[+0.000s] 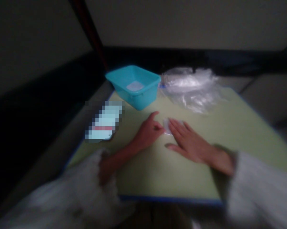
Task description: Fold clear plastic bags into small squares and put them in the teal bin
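Clear packet is lying mid-frame on the green mat. You are pressing it flat with your right hand, fingers spread and released, apparently to steady it. Your left hand, fingers curled, is meeting its left edge; whether it is pinching cannot be told.

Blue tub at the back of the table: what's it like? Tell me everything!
The tub is turquoise, plastic-looking, rectangular with sloping walls and a thick rim. It stands upright and open on the green table, near its far left corner. Something pale and flat lies on its bottom. Clear bags lie just to its right. The left hand and right hand are clear of it.
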### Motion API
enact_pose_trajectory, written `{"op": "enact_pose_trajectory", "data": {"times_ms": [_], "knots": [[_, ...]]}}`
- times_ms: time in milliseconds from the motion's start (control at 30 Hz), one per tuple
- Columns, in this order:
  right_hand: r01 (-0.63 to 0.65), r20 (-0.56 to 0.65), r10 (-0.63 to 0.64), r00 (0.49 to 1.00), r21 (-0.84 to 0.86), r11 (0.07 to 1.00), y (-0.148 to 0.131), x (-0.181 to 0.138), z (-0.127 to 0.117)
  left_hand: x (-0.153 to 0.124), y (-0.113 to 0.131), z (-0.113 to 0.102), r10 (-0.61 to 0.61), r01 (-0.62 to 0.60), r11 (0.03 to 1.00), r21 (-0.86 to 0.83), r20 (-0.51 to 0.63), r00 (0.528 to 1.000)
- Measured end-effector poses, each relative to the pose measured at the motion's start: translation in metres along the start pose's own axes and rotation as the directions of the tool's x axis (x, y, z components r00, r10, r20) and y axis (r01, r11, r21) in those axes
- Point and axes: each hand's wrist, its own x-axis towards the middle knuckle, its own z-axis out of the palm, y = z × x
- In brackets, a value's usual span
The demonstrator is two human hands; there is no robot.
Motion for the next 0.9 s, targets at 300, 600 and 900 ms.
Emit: {"op": "enact_pose_trajectory", "data": {"times_ms": [300,600,900], "knots": [[0.016,-0.047,-0.017,0.999,-0.011,1.0,0.003,-0.001,-0.006,-0.015,0.001,-0.004,0.465,-0.447,0.763,0.467,0.084,0.881],[0.012,-0.055,-0.014,0.998,-0.037,0.999,0.01,-0.005,-0.001,-0.024,-0.008,-0.001,0.416,-0.596,0.523,0.609,0.429,0.802],[0.013,-0.002,-0.013,1.0,-0.011,1.0,0.01,-0.004,-0.001,-0.025,-0.007,-0.001,0.349,-0.568,0.519,0.639,0.447,0.823]]}}
